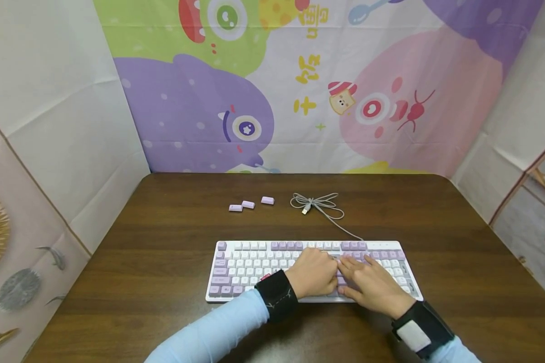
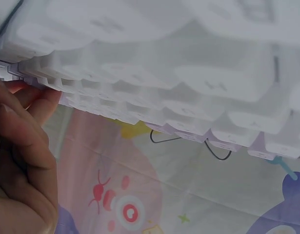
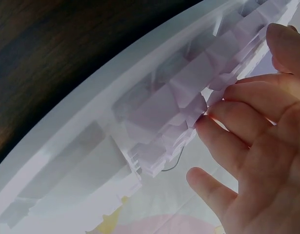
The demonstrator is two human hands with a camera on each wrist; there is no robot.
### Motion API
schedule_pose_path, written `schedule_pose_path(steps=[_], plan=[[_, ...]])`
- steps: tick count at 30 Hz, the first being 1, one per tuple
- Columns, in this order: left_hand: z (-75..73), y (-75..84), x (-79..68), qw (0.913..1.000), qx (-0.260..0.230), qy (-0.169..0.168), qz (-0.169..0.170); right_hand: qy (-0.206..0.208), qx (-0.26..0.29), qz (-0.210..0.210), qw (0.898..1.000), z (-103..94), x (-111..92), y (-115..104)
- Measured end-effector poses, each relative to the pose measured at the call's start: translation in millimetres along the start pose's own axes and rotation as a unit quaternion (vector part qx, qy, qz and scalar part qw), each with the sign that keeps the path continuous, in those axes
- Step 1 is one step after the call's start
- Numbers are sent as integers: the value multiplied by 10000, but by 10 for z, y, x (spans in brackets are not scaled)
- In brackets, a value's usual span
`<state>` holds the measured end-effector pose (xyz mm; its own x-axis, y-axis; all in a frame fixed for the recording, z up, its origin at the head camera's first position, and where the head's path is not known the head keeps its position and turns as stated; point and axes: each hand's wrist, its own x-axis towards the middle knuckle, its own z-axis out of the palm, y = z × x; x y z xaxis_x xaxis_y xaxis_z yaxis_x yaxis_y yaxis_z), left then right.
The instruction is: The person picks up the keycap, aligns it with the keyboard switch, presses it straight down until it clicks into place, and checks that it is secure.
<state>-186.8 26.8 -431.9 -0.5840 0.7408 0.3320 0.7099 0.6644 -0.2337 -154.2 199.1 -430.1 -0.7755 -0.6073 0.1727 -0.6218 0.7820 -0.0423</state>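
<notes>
A white and lavender keyboard (image 1: 247, 270) lies on the brown table. Over its right-middle keys, my left hand (image 1: 312, 272) has its fingers curled down at the keys. In the left wrist view, those bent fingers (image 2: 28, 141) reach the keyboard's far end; I cannot tell if they hold a keycap. My right hand (image 1: 373, 283) is beside it, over the right part of the keyboard. Its fingers (image 3: 257, 100) are loosely extended, with tips right at the lavender keycaps (image 3: 193, 80) in the right wrist view.
Three loose lavender keycaps (image 1: 248, 204) lie behind the keyboard, to the left. A bundled grey USB cable (image 1: 325, 204) runs to the keyboard's back edge. Something small and red (image 1: 265, 277) shows beside the left wrist strap (image 1: 277, 296). A cartoon-printed cloth (image 1: 200, 111) hangs behind the table (image 1: 163, 252).
</notes>
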Motion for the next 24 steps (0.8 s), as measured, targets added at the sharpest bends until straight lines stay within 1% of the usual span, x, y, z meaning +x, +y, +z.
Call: schedule_pose_path(steps=[8,12,17,24], plan=[[44,11,-3,10000,3,-91,8,-63,24,78,9999,4,-11,-16],[57,36,-22,9998,123,-112,61,-53,38,32,10000,51,-16,10],[39,75,-56,9992,370,-79,153,-17,101,27,9999,85,-30,18],[17,73,-50,9992,325,-204,89,-29,140,43,9999,79,-28,5]])
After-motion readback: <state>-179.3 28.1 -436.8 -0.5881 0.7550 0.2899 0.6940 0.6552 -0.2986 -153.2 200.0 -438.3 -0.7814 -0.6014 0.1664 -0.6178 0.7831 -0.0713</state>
